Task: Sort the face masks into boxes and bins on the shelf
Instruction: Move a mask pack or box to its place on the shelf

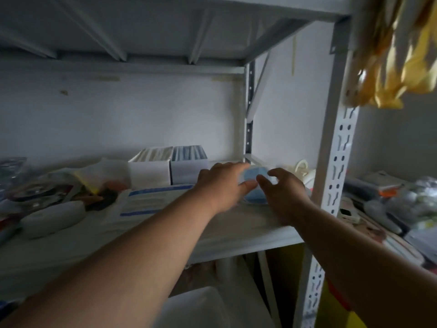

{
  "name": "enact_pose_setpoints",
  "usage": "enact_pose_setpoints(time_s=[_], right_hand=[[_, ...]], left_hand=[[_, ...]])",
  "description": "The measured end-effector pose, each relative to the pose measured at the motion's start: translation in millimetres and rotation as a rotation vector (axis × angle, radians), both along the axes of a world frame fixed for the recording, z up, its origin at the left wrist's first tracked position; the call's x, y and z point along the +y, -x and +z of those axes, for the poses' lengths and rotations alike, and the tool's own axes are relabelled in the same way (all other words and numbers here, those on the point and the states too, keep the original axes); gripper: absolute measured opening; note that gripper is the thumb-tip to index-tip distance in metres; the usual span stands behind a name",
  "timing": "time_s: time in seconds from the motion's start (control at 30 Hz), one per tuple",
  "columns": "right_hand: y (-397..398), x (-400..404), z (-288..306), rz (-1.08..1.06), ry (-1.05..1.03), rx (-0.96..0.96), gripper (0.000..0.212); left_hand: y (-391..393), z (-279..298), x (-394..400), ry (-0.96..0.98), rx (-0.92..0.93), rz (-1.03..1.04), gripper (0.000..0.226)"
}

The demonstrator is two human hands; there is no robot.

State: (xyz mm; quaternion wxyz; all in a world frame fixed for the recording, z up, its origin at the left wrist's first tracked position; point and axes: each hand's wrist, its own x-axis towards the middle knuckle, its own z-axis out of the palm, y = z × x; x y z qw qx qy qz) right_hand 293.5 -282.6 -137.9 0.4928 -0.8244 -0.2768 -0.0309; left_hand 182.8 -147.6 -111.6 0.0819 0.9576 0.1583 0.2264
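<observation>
White boxes (168, 165) behind hands (250, 188)

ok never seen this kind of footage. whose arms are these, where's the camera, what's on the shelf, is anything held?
There is no machine here. A person wears one wide-angle camera on the head, looking forward and down, so both bare arms reach in from below. The left hand and right hand meet around a blue face mask at the right end of a white shelf. The fingers curl close to it, but the blur hides whether either truly grips it. Behind stand two open white boxes filled with packed masks, and a flat blue-and-white pack lies in front of them. At the far left lies mixed clutter, too blurred to name.
</observation>
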Motion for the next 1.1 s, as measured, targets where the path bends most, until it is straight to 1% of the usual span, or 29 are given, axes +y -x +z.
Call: enact_pose_setpoints(time_s=[0.07,0.13,0.23,0.4,0.47,0.5,0.57,0.63,0.67,0.7,0.73,0.77,0.83,0.87,0.9,1.0,1.07,1.1], right_hand=[[-9,-2,-4,0.001,-0.001,0.05,0.054],[-15,-5,-2,0.007,0.007,0.054,0.058],[-20,-8,3,-0.004,0.026,0.113,0.06],[-25,-5,5,-0.038,-0.001,0.191,0.063],[-26,-3,4,-0.018,-0.073,0.273,0.064],[-27,-1,3,-0.006,-0.131,0.328,0.058],[-29,1,2,0.032,-0.257,0.432,0.027],[-25,0,7,0.083,-0.397,0.532,0.018],[-21,-1,13,0.117,-0.484,0.582,0.013],[-17,-2,19,0.151,-0.576,0.632,0.012],[-11,-3,26,0.186,-0.659,0.676,0.017],[-3,-3,33,0.22,-0.745,0.71,0.021],[14,-3,49,0.26,-0.85,0.746,0.018],[22,-3,57,0.273,-0.868,0.748,0.017],[27,-3,62,0.272,-0.876,0.742,0.021],[38,3,71,0.27,-0.775,0.625,0.036],[40,10,72,0.229,-0.657,0.508,0.039],[40,13,72,0.187,-0.598,0.442,0.039]], left_hand=[[-13,-3,-7,-0.004,0.077,0.016,0.066],[-19,-9,-9,0.023,0.177,0.043,0.065],[-22,-15,-11,-0.035,0.323,0.067,0.058],[-22,-12,-17,-0.071,0.289,0.034,0.045],[-20,-13,-16,-0.058,0.266,0.015,0.046],[-18,-13,-15,-0.037,0.252,0.005,0.05],[-13,-12,-12,0.017,0.205,-0.03,0.063],[-3,-10,-12,-0.008,0.167,-0.068,0.076],[0,-10,-11,-0.05,0.128,-0.083,0.077],[2,-8,-9,-0.063,0.06,-0.103,0.074],[4,-6,-6,-0.038,-0.014,-0.124,0.067],[7,-3,-3,0.007,-0.094,-0.148,0.058],[15,3,1,0.064,-0.235,-0.179,0.035],[21,8,2,0.066,-0.293,-0.169,0.02],[26,11,2,0.08,-0.339,-0.163,0.011],[51,25,6,0.183,-0.486,-0.092,0.021],[72,36,11,0.305,-0.593,-0.091,0.018],[83,40,14,0.402,-0.651,-0.101,0.014]])
